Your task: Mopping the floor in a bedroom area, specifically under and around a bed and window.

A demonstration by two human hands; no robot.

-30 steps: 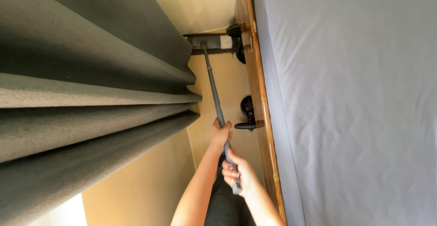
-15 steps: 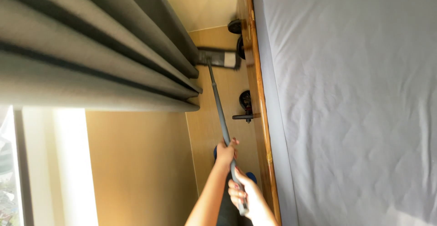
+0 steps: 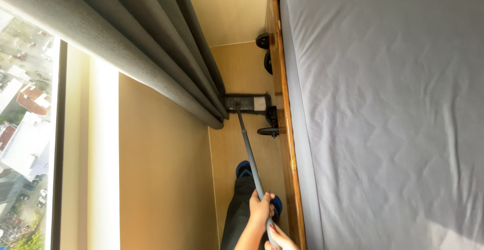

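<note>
Wood flooring (image 3: 242, 73) runs in a narrow strip away from the camera, hemmed between a tan wall (image 3: 161, 179) on the left and a bed on the right. Filling the right half of the view, the bed's grey sheet (image 3: 388, 114) lies smooth with faint creases, edged by a wooden bed frame (image 3: 285, 144). Heavy grey curtains (image 3: 141, 43) hang in folds at the upper left, beside a bright window (image 3: 25, 129) looking down on rooftops. Black caster wheels (image 3: 263, 42) sit under the frame at the far end.

Down the strip lies a flat mop: its dark rectangular mop head (image 3: 248, 103) rests on the floor just past the curtain hem, and its grey mop handle (image 3: 250, 162) slants back toward the near edge. The left hand (image 3: 261, 207) is clenched around the handle, fingers wrapped fully. Just below, the right hand (image 3: 281, 239) also grasps the handle's lower part, partly cut off by the picture edge. A blue shoe (image 3: 244, 169) shows beneath the handle.
</note>
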